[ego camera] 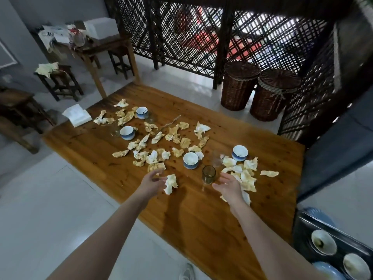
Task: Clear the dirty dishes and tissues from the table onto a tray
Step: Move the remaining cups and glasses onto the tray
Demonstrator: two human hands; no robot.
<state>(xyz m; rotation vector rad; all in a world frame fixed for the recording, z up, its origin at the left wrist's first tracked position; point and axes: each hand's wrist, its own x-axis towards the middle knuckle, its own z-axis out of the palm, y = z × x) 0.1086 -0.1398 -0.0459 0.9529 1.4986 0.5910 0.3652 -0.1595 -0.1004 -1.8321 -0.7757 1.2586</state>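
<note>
Crumpled tissues lie scattered over the wooden table (pixel 201 219), thickest near its middle (pixel 157 138). Several white-and-blue cups stand among them, one close to me (pixel 190 160) and one further right (pixel 239 152). A brown glass (pixel 209 174) and a clear glass (pixel 217 158) stand between my hands. My left hand (pixel 152 181) hovers with spread fingers just left of a crumpled tissue (pixel 171 183), holding nothing. My right hand (pixel 229 185) is open above a heap of tissues (pixel 245 174), just right of the brown glass. A dark tray (pixel 302 235) at the lower right carries bowls.
Two wicker baskets (pixel 239 85) stand on the floor behind the table, before a dark lattice screen. An open book (pixel 77 117) lies at the table's far left corner. Stools and a side table (pixel 105 45) stand at the back left. My shoe (pixel 187 272) shows below.
</note>
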